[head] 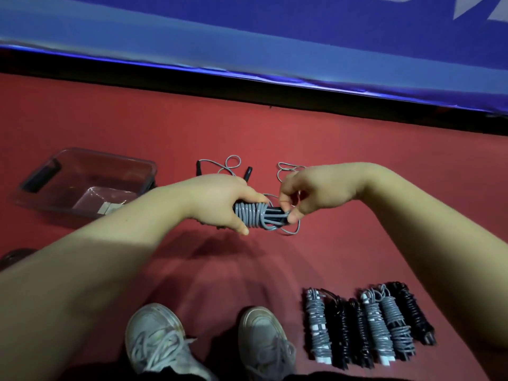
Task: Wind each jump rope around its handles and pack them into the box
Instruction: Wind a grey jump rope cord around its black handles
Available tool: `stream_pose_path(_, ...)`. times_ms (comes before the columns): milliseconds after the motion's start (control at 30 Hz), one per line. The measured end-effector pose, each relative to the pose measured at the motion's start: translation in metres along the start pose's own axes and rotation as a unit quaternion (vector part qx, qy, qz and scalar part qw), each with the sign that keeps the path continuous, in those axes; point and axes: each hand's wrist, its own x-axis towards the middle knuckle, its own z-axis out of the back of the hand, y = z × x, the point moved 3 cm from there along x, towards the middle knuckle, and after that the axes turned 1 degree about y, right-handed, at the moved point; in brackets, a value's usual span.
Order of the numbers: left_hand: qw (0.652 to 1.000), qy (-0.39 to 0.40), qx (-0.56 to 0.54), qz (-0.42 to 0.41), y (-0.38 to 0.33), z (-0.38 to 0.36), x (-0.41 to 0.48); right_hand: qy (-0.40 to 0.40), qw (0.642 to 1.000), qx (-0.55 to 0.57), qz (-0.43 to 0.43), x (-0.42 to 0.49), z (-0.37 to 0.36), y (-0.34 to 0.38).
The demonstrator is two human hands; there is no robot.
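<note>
2 bare forearms (96, 257) fill the near edge, w/ 2 pale lace-up shoes (156, 342) below them on the floor. Across the top runs a blue padded surface (247, 37) w/ a dark gap under its edge. The red floor (384, 166) takes up the rest.

Clear plastic box (110, 156) sits far left on the floor, open-topped, something pale in its near corner. Near right: a row of wound ropes (368, 323), grey & black, lying side by side & touching; blurred, so no sure count.

Left grip (220, 199) is curled round the left end of a grey jump rope (258, 217), which is coiled tight round its black handles. It's held in the air, right of the box & well apart from it. Right grip (308, 193) pinches the cord at the bundle's right end, thumb under, fingertips on top; a slack loop hangs below.

Behind the hands, a loose grey rope (232, 163) lies unwound on the floor, 2 black handles showing.
</note>
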Motion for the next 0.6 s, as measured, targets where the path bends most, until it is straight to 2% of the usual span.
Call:
stream_pose_path(100, 0.997, 0.037, 0.074, -0.004, -0.003, -0.007, 0.013, 0.091, 0.995, 0.004, -0.047, 0.005, -0.013, -0.007)
stream_pose_path(167, 0.994, 0.040, 0.106, 0.012, 0.001, -0.010, 0.020, 0.095, 0.994, 0.023, -0.045, 0.008, -0.019, -0.013)
stream_pose_path(200, 0.993, 0.038, 0.106, 0.017, 0.004, -0.011, 0.023, 0.065, 0.996, 0.045, -0.039, 0.008, -0.021, -0.018)
stream_pose_path(267, 0.998, 0.023, 0.060, 0.027, 0.011, -0.017, 0.028, -0.050, 0.989, 0.138, -0.020, 0.007, -0.022, -0.028)
stream_pose_path(367, 0.997, -0.006, -0.062, 0.044, 0.014, -0.031, 0.038, -0.201, 0.927, 0.316, -0.012, 0.006, -0.027, -0.048)
stream_pose_path(467, 0.984, -0.022, -0.166, 0.058, 0.002, -0.044, 0.051, -0.300, 0.888, 0.344, -0.060, 0.008, -0.032, -0.070)
stream_pose_path(533, 0.956, -0.042, -0.281, 0.074, -0.010, -0.054, 0.062, -0.372, 0.851, 0.357, -0.099, 0.009, -0.034, -0.083)
stream_pose_path(600, 0.902, -0.063, -0.415, 0.102, -0.020, -0.070, 0.072, -0.429, 0.818, 0.355, -0.145, 0.009, -0.040, -0.095)
